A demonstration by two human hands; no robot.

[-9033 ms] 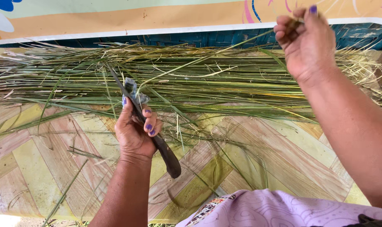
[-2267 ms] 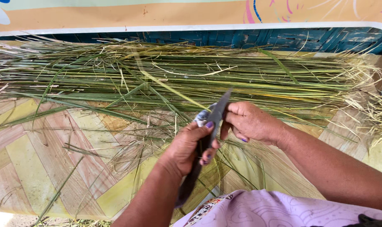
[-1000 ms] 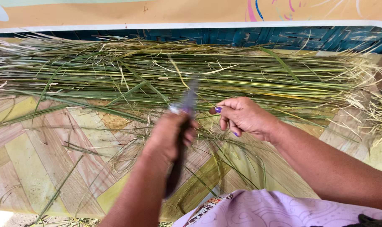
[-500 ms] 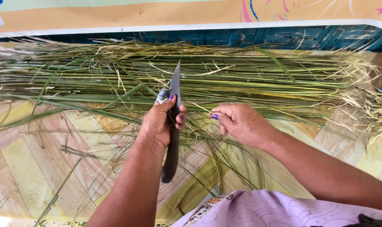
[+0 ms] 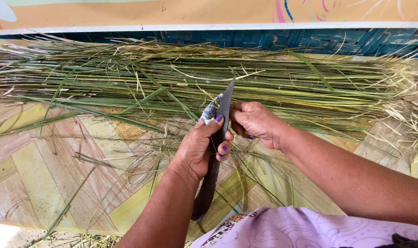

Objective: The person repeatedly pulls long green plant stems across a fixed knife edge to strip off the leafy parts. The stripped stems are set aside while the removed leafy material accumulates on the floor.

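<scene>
Left hand (image 5: pixel 200 147) closed in a fist grip, forearm angled upward; right hand (image 5: pixel 255 123) beside it, fingers pinched, forearm entering from right.

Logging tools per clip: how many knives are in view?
1: a dark knife, gripped in the left hand, blade pointing up beside the right hand. Others could lie hidden under the grass stalks.

The left hand (image 5: pixel 200 149) hides the knife's (image 5: pixel 218 138) grip; the reed bundle (image 5: pixel 181 82) runs off both side edges.

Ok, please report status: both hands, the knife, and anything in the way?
Left hand gripping long dark knife, blade up. Right hand pinching at blade. Long bundle of green-yellow reeds lies behind; loose strands beneath.
</scene>
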